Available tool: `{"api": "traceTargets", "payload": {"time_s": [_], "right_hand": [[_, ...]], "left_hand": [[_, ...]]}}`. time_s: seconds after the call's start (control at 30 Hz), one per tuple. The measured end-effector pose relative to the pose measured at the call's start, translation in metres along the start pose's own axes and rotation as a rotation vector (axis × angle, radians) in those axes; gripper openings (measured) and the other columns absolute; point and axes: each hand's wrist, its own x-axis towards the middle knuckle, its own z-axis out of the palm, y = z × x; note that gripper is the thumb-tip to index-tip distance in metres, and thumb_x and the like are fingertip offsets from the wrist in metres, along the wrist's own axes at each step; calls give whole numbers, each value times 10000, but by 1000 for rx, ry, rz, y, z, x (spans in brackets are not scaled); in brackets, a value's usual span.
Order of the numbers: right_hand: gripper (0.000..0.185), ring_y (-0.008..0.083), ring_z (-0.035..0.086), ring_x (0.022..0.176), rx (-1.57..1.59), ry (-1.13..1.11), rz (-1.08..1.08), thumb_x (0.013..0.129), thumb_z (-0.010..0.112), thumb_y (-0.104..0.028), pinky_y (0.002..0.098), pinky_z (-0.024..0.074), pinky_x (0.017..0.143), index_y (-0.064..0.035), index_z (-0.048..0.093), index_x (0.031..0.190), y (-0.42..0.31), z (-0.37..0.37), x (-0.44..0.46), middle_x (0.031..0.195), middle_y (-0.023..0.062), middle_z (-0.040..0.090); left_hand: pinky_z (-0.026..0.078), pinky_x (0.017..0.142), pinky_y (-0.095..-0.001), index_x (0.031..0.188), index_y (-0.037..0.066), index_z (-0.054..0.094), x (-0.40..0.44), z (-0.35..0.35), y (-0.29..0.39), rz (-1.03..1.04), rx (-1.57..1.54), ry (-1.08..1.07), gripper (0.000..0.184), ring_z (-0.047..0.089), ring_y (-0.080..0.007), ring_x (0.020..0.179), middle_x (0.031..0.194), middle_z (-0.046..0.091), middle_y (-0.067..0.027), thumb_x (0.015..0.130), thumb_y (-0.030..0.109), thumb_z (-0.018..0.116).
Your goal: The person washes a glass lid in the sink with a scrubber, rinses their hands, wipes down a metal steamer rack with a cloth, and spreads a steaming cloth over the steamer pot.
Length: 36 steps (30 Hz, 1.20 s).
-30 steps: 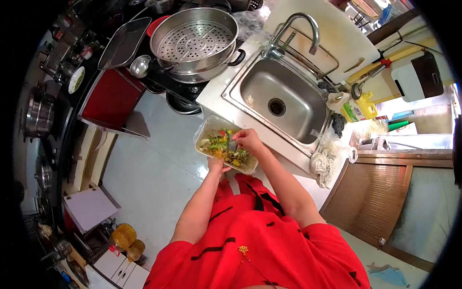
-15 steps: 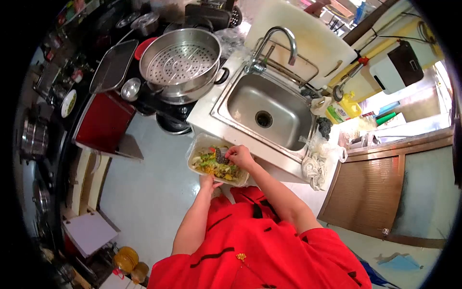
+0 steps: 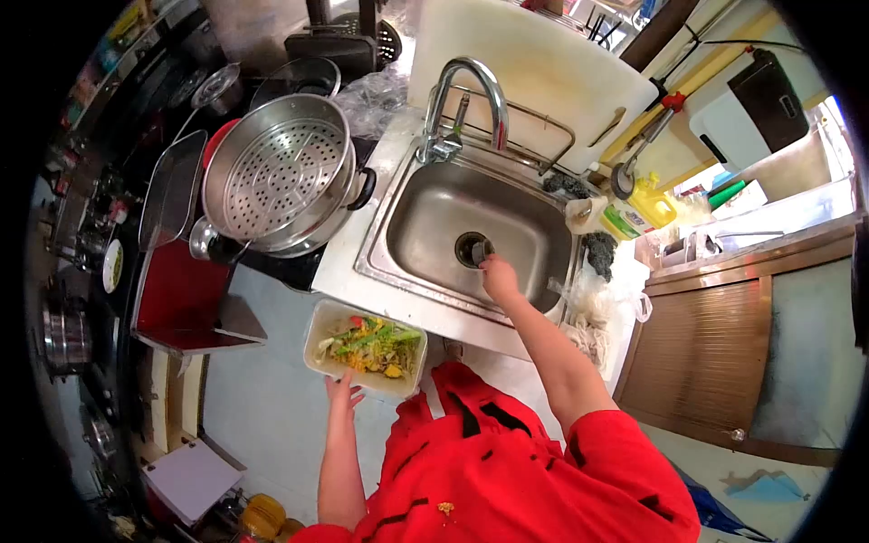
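My right hand (image 3: pixel 501 277) has moved from over the food scraps to the sink; its fingers are narrowed, pinching a small, round, dark mesh strainer (image 3: pixel 482 251) at the open round drain (image 3: pixel 467 250) in the rectangular stainless-steel sink (image 3: pixel 425 244). A second ago I held that strainer over the rectangular whitish plastic container (image 3: pixel 317 348). My left hand (image 3: pixel 343 394) still holds the container, thumb at its near wall and the other fingers partly hidden below; the container is just beside the white counter (image 3: pixel 348 262), on its near side. Green, yellow and red food scraps (image 3: pixel 371 344) lie inside it, now uncovered by my right hand.

I count one container, one strainer, one sink with one drain, one curved chrome faucet (image 3: pixel 498 100), one yellow plastic bottle (image 3: pixel 647 208) and two dark scouring pads (image 3: pixel 597 253) right of the basin. One perforated steel steamer (image 3: pixel 276 167) stands left of the sink.
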Motion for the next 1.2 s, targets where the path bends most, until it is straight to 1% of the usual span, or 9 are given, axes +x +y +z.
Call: {"api": "traceTargets", "payload": {"time_s": [0.07, 0.13, 0.37, 0.53, 0.6, 0.67, 0.73, 0.97, 1.2], "right_hand": [[182, 312, 575, 830, 7, -64, 88, 745, 477, -42, 411, 472, 723, -31, 627, 848, 5, 8, 10, 969, 172, 573], [186, 317, 570, 846, -272, -169, -55, 728, 482, -39, 405, 478, 723, -15, 617, 853, 11, 11, 22, 1012, 159, 566], [138, 274, 553, 929, -412, -344, -217, 722, 504, -102, 371, 499, 726, -32, 624, 723, 33, 51, 44, 1037, 134, 566], [101, 278, 554, 905, -293, -186, -307, 713, 522, -103, 371, 498, 703, -37, 591, 746, 53, 60, 47, 960, 131, 564], [95, 282, 555, 891, -205, -65, -260, 714, 522, -92, 373, 497, 694, -35, 578, 764, 62, 59, 57, 932, 135, 560], [113, 293, 564, 847, -30, 89, 68, 717, 516, -75, 381, 495, 686, -31, 559, 812, 78, 69, 74, 868, 146, 554], [119, 295, 569, 824, -93, 66, -9, 719, 512, -71, 379, 497, 675, -28, 558, 821, 90, 69, 86, 854, 149, 558], [114, 293, 594, 755, -213, -3, -313, 720, 508, -80, 367, 507, 630, -10, 578, 777, 104, 80, 108, 833, 157, 566], [88, 294, 598, 716, -180, -195, -262, 674, 517, -65, 386, 496, 628, -6, 579, 697, 68, 79, 108, 689, 168, 560]], "left_hand": [[486, 620, -388, 1328, 118, 205, 0, -6, -3, 68, 63, 96, 668, 545, -243, 814, 1199, 425, -112, 797, 225, 596], [477, 660, -347, 1321, 116, 245, 1, -7, -8, 156, 30, 352, 602, 545, -211, 832, 1175, 459, -76, 816, 177, 566], [439, 760, -358, 1291, 84, 315, -22, 14, 5, 274, 27, 445, 493, 504, -205, 949, 1230, 408, -67, 837, 118, 503], [414, 820, -354, 1260, 61, 349, -22, 20, 14, 437, 46, 638, 445, 470, -191, 924, 1122, 433, -100, 830, 67, 464], [412, 831, -348, 1252, 55, 360, -24, 22, 22, 462, 26, 649, 435, 460, -187, 919, 1097, 435, -105, 828, 54, 458], [410, 843, -341, 1245, 49, 372, -27, 28, 33, 494, 10, 663, 426, 450, -184, 914, 1071, 437, -111, 827, 42, 453], [414, 852, -334, 1229, 43, 393, -30, 39, 43, 608, 6, 596, 402, 451, -191, 951, 1079, 444, -124, 831, 23, 448], [426, 837, -321, 1215, 42, 409, -34, 68, 57, 575, 7, 553, 381, 459, -191, 1002, 1090, 460, -127, 838, 7, 448], [430, 826, -307, 1182, 33, 440, -41, 75, 63, 572, -16, 539, 350, 470, -178, 991, 1066, 482, -120, 834, 8, 457]]}}
